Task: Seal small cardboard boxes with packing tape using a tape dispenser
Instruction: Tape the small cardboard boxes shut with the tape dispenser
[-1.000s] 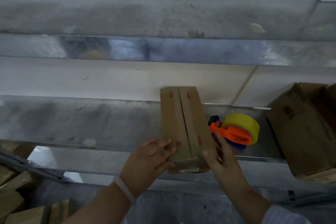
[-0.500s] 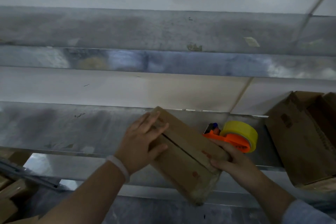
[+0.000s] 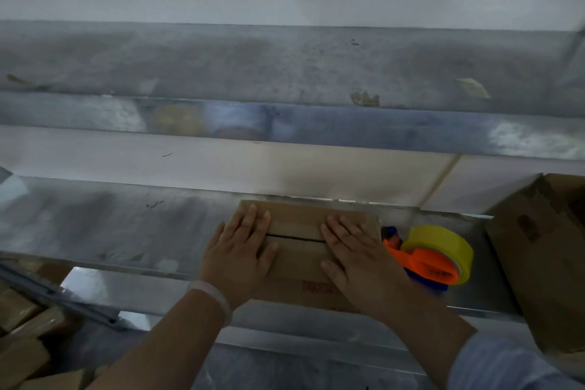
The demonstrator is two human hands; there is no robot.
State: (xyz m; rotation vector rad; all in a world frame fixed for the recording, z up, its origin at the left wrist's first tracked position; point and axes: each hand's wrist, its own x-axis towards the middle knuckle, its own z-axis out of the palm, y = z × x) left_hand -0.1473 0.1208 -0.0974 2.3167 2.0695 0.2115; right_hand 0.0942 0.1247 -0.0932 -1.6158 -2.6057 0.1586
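A small brown cardboard box (image 3: 297,222) lies crosswise on the metal shelf (image 3: 110,225), its flap seam running left to right and facing up. My left hand (image 3: 239,250) lies flat on the box's left end, fingers straight. On the right end my right hand (image 3: 357,253) presses flat, fingers spread across the seam. An orange tape dispenser (image 3: 427,266) with a yellow tape roll (image 3: 443,241) stands just right of the box, untouched.
A large open cardboard carton (image 3: 544,260) stands at the right end of the shelf. Several small brown boxes (image 3: 22,339) lie heaped below at the lower left. A second metal ledge (image 3: 285,123) runs above, against the white wall.
The box was turned from lengthwise to crosswise and laid flat on the shelf. Both hands went from gripping its ends to pressing flat on its top.
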